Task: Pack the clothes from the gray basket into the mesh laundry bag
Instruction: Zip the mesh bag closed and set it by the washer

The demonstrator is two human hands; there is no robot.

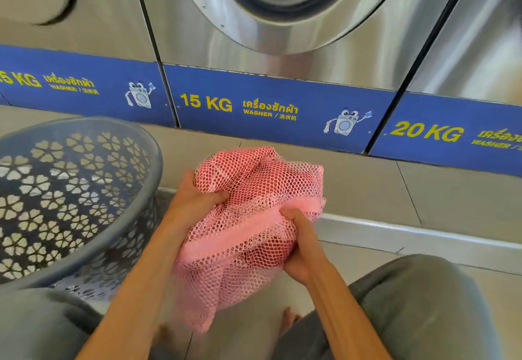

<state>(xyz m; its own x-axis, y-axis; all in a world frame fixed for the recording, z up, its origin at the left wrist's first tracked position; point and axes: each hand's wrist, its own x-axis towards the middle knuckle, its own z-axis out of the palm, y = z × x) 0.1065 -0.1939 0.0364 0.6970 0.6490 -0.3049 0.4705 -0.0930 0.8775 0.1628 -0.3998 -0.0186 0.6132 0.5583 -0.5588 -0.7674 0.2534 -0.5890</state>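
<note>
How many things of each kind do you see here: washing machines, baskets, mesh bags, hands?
Washing machines: 3 (left, middle, right)
Gray basket: 1
Pink mesh bag: 1
Hands: 2 (left hand, right hand)
Total: 7

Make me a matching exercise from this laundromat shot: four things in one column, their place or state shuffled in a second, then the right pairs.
1. mesh laundry bag
2. gray basket
3. left hand
4. washer door

A. round steel, top of view
B. pink, bulging, held up in both hands
C. on the floor, left of the bag
D. grips the bag's left side

Pairs: 1-B, 2-C, 3-D, 4-A
</note>
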